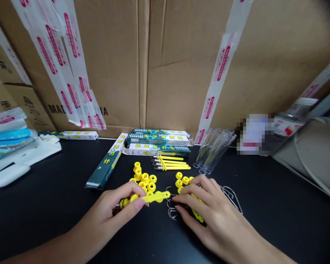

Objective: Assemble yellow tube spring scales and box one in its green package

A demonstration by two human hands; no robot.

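My left hand [126, 205] is closed around a yellow spring scale rod [156, 197], whose holed flat end points right and whose metal end shows by my palm. My right hand [206, 205] pinches a thin metal hook [170, 194] close to the rod's holed end; my fingertips partly hide it. More metal hooks [171, 213] lie on the black table just below. Another yellow piece [198, 216] shows under my right hand, mostly covered. Yellow caps [145, 178] are heaped behind my left hand, and smaller yellow caps [179, 175] sit behind my right.
Several finished-looking yellow rods with springs [172, 163] lie in a row before the printed boxes [159, 149]. Clear tubes [214, 150] stand to their right. Larger metal loops [232, 198] lie beside my right hand. A bottle [288, 124] and a grey bag [313, 157] are at right.
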